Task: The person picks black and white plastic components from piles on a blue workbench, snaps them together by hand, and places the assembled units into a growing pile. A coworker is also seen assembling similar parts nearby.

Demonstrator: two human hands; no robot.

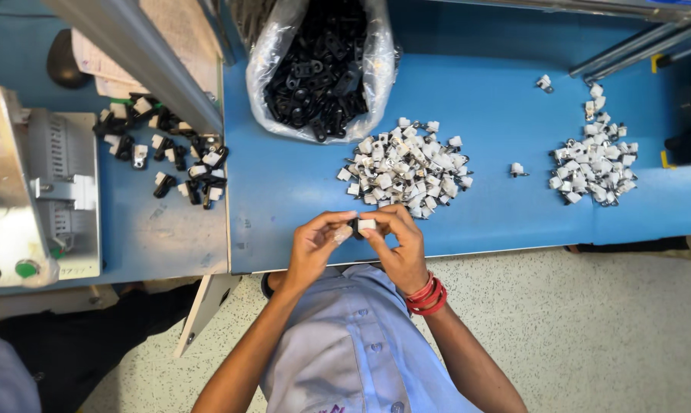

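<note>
Head view is showing both hands meeting at the lower centre of the frame, just over the near edge of the blue table (483, 214). Left hand (315, 246) and right hand (399, 245) are pinching one small white part (366, 224) between their fingertips, with a dark piece against it. Above them a pile of white parts (407, 167) is lying; a clear bag of black clips (322, 69) is sitting at the top centre.
</note>
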